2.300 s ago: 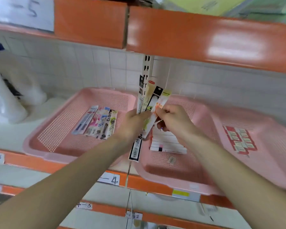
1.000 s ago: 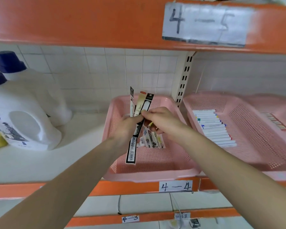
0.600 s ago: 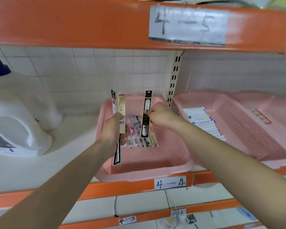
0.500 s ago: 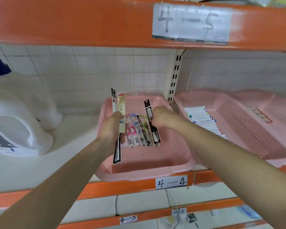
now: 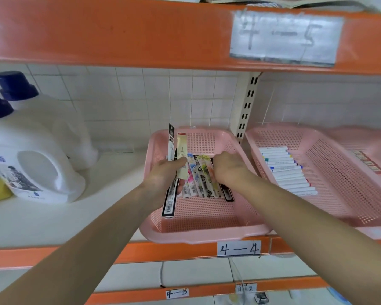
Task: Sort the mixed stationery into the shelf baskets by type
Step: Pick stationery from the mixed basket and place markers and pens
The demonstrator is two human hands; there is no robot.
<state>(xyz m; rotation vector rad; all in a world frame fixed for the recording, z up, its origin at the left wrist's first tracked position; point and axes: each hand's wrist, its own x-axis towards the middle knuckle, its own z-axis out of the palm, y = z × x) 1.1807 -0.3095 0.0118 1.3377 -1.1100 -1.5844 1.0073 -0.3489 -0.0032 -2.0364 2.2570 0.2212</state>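
A pink mesh basket (image 5: 198,233) stands on the orange shelf marked 4-4. A row of packaged pens (image 5: 199,179) lies flat inside it. My left hand (image 5: 163,180) grips a few long pen packs (image 5: 174,170), black and cream ones, upright over the basket's left side. My right hand (image 5: 228,168) reaches down onto a black pen pack (image 5: 228,193) at the right end of the row; its fingers are hidden, so whether it still holds the pack does not show.
A second pink basket (image 5: 330,177) to the right holds a row of white markers (image 5: 286,170); a third basket (image 5: 370,148) sits past it. Two white detergent jugs (image 5: 31,155) with blue caps stand at left. The orange upper shelf beam (image 5: 141,34) hangs close overhead.
My right hand took one black pen pack from the bundle and lowered it into the left basket, at the right end of the row. My left hand kept the rest upright.
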